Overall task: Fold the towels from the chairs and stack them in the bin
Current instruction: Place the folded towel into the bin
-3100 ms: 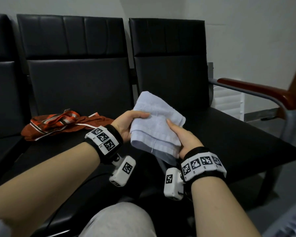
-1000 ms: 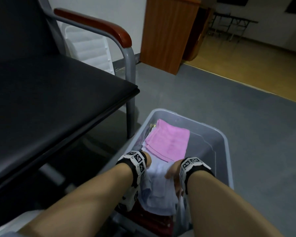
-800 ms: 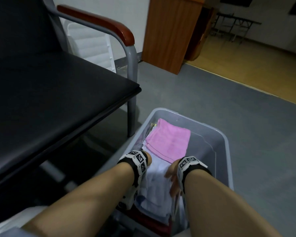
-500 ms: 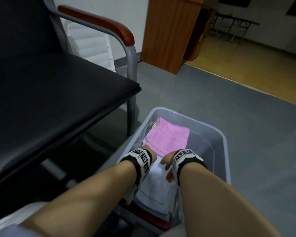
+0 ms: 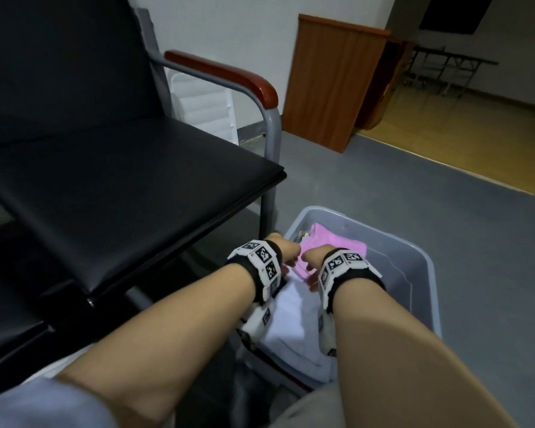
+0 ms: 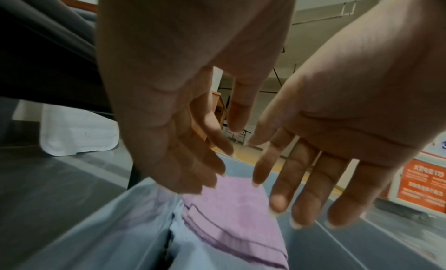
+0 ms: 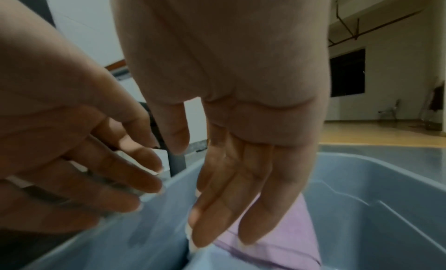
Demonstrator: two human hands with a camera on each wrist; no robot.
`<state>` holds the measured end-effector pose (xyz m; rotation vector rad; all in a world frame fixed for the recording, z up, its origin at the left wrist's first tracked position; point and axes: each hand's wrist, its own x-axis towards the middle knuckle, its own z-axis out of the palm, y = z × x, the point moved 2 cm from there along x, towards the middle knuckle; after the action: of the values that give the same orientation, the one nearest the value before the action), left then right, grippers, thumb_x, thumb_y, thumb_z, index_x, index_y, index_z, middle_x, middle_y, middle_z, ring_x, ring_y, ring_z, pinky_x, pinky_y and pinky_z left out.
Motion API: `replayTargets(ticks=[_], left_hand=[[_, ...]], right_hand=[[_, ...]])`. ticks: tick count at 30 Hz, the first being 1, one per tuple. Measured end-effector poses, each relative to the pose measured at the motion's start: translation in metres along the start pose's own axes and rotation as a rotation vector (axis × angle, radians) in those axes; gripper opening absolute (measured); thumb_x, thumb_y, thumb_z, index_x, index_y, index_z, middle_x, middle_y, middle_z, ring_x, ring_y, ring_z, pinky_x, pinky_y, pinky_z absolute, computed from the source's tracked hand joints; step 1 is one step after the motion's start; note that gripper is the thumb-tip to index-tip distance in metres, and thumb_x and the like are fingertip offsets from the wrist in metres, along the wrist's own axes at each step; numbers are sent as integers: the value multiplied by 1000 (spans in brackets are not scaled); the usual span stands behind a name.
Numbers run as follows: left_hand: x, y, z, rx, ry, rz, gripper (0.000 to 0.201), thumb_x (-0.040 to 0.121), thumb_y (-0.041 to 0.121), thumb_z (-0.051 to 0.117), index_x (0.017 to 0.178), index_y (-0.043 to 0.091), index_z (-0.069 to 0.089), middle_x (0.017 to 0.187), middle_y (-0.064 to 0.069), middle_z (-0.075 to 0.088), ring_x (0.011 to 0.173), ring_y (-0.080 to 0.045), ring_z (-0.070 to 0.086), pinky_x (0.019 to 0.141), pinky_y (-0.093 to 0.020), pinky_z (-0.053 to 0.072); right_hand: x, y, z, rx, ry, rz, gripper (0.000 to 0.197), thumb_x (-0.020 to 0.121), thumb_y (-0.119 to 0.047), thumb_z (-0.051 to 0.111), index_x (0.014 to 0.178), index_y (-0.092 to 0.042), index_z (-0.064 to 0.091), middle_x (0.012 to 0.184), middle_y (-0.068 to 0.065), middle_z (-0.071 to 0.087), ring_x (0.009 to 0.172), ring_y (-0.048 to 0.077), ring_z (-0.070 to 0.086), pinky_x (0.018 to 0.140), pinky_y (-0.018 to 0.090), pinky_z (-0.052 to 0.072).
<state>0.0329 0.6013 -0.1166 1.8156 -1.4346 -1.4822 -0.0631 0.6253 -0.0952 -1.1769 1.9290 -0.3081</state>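
Observation:
A grey plastic bin stands on the floor right of the chair. Inside it a folded pale white towel lies at the near end, partly overlapping a folded pink towel at the far end. My left hand and right hand hover side by side just above the towels, fingers relaxed and holding nothing. The left wrist view shows the left hand above the pink towel. In the right wrist view the right hand hangs over the bin, fingertips close to the pink towel.
The black chair seat with its grey leg and red-brown armrest stands tight against the bin's left side. A wooden cabinet stands by the wall. Grey floor lies beyond and right of the bin.
The white towel went from the chairs down into the bin. Both hands have let go of it and lifted forward over the pink towel.

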Motion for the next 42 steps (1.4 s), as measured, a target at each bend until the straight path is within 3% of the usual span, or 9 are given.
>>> replayTargets(ticks=[8, 10, 13, 19, 25, 30, 33, 36, 42], left_hand=[[-29, 5, -80, -234, 130, 70, 14, 84, 13, 54, 88, 1, 58, 67, -16, 59, 62, -27, 60, 64, -32, 47], [-39, 3, -102, -264, 192, 88, 10, 81, 10, 53, 72, 5, 53, 53, -11, 53, 56, -24, 56, 64, -32, 45], [-55, 2, -131, -286, 266, 106, 9, 81, 11, 53, 74, 6, 54, 56, -9, 53, 56, -24, 56, 63, -30, 48], [-89, -13, -200, -266, 440, 117, 14, 80, 17, 57, 68, 9, 60, 68, -10, 63, 68, -26, 62, 69, -32, 51], [-121, -40, -271, -198, 576, 47, 14, 81, 23, 58, 81, 10, 64, 79, -10, 67, 83, -28, 68, 87, -42, 55], [-152, -64, -323, -30, 769, 3, 17, 85, 27, 53, 76, 12, 56, 80, -6, 60, 75, -21, 59, 61, -27, 45], [-167, -82, -350, -33, 811, -42, 20, 83, 26, 52, 87, 9, 62, 86, -9, 65, 79, -26, 63, 67, -31, 51], [-177, -103, -373, -44, 868, -95, 33, 85, 24, 47, 103, 4, 66, 101, -13, 68, 91, -29, 66, 76, -33, 54], [-202, -134, -414, 235, 825, -264, 33, 99, 9, 40, 123, -4, 58, 127, -18, 58, 106, -28, 56, 81, -30, 41]], right_hand=[[-32, -72, 33, 188, 3, -184, 41, 92, -20, 55, 130, -4, 53, 131, 13, 57, 117, 30, 58, 87, 37, 53], [-38, -93, 39, 175, 3, -231, 28, 86, -18, 59, 109, -2, 64, 115, 18, 65, 107, 33, 64, 89, 43, 54], [-47, -120, 49, 102, 4, -268, 15, 72, -20, 59, 76, -5, 60, 93, 20, 71, 89, 37, 69, 85, 48, 56], [-82, -172, 83, 52, -2, -409, 34, 74, -28, 65, 99, -5, 67, 96, 16, 70, 84, 32, 70, 80, 41, 59], [-124, -215, 129, 11, -86, -565, 27, 87, -25, 58, 105, -6, 65, 102, 13, 67, 82, 26, 64, 51, 24, 40], [-150, -252, 177, -23, -140, -714, 27, 89, -18, 51, 109, -7, 65, 107, 13, 65, 87, 26, 63, 52, 23, 40], [-161, -269, 203, -11, -220, -760, 26, 89, -22, 51, 102, -7, 68, 100, 11, 68, 85, 26, 65, 67, 28, 51], [-168, -280, 230, -1, -296, -784, 22, 89, -25, 54, 88, -9, 69, 85, 7, 68, 66, 19, 64, 54, 22, 45], [-180, -303, 284, 115, -464, -808, 21, 93, -27, 48, 83, -17, 64, 84, 6, 73, 72, 21, 72, 64, 28, 51]])
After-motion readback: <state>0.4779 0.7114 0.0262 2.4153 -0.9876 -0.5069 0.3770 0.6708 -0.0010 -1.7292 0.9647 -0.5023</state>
